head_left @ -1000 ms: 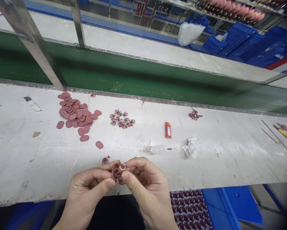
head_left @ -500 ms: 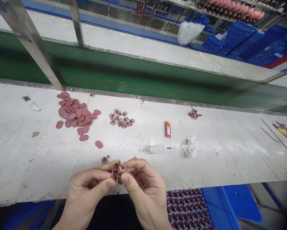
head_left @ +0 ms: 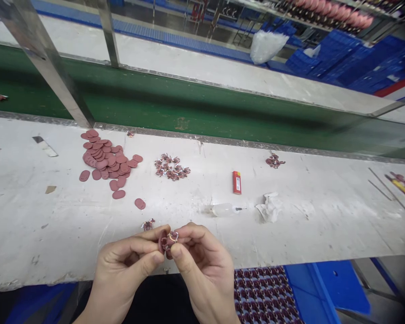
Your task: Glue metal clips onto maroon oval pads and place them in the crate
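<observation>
Both my hands meet over the near edge of the white bench (head_left: pixel 36 225). My left hand (head_left: pixel 123 272) and my right hand (head_left: pixel 202 270) are closed in a pinch on one small dark-red piece (head_left: pixel 166 240) with a pale ring on it. A similar small piece (head_left: pixel 148 224) lies on the bench just beyond my left fingers. Farther back lie a pile of flat dark-red oval pieces (head_left: pixel 104 159) and a round cluster of small red-and-white parts (head_left: pixel 171 167).
A red lighter (head_left: pixel 236 182), a small clear glue bottle (head_left: pixel 224 209) and crumpled white paper (head_left: pixel 270 206) lie right of centre. A green conveyor belt (head_left: pixel 188 108) runs behind the bench. A blue tray of dark-red parts (head_left: pixel 266 294) sits below the edge.
My hands have hardly moved; the fingers shifted slightly around the small piece. A small object has come into view on the conveyor belt at far left.
</observation>
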The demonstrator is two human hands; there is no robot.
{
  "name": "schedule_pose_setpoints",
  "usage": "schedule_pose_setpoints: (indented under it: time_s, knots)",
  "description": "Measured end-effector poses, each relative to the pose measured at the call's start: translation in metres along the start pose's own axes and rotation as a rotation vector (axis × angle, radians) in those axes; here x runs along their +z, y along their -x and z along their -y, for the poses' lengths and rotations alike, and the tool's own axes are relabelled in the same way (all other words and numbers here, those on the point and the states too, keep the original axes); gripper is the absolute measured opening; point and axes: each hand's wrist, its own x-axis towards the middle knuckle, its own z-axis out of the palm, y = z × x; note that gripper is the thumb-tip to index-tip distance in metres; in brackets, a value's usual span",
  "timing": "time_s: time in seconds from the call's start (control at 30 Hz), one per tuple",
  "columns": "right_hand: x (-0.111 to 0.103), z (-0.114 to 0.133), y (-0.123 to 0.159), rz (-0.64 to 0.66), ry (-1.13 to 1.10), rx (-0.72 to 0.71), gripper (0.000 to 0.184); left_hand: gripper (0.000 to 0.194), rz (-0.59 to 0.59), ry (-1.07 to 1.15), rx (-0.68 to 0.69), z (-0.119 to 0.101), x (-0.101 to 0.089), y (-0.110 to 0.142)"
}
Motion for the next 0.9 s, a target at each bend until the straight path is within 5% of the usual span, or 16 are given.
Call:
schedule_pose_setpoints:
  time_s: [0.27, 0.43, 0.53, 0.67, 0.8, 0.9]
  knots:
    - [0.003, -0.008, -0.006, 0.054, -0.171, 0.095, 0.018, 0.002, -0.08, 0.011, 0.015, 0.006, 0.002, 0.0]
    - [-0.013, -0.023, -0.004, -0.029, -0.215, 0.142, 0.015, 0.016, -0.118, -0.227, 0.083, 0.001, -0.031, -0.01]
    - [-0.036, -0.023, 0.002, -0.114, -0.146, 0.15, 0.018, 0.025, -0.245, -0.652, 0.131, -0.007, -0.058, -0.029]
    - [-0.071, -0.018, 0.017, -0.239, -0.039, 0.174, 0.021, 0.038, -0.078, -1.273, 0.283, -0.007, -0.069, -0.06]
    - [-0.113, -0.015, 0.05, -0.394, 0.06, 0.212, 0.025, 0.034, 0.033, -1.438, 0.315, -0.006, -0.057, -0.082]
    - [-0.157, -0.007, 0.085, -0.623, 0.131, 0.152, 0.032, 0.031, 0.102, -1.473, 0.272, -0.014, -0.058, -0.089]
